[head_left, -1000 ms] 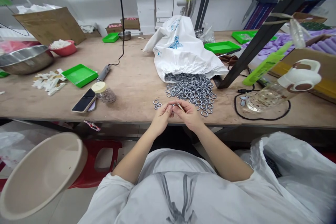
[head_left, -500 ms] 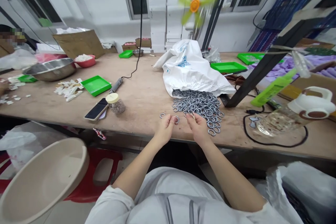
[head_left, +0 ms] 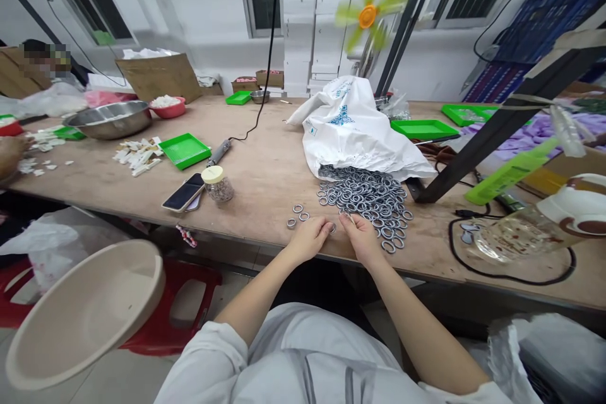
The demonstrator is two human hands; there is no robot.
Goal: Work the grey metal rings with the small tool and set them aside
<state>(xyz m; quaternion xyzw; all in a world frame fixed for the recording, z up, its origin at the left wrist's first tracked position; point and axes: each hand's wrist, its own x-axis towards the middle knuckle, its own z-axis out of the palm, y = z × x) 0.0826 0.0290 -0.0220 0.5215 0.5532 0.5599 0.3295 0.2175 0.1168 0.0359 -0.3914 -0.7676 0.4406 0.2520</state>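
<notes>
Probably a small workshop: long workbench [head_left: 265, 170], heaped metal rings [head_left: 364, 192], sorting trays [head_left: 185, 150].

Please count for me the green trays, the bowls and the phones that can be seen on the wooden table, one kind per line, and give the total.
Green trays: 4, at and.
Bowls: 3, a large steel bowl, a red bowl and a small steel bowl.
Phones: 1.
Total: 8.
</notes>
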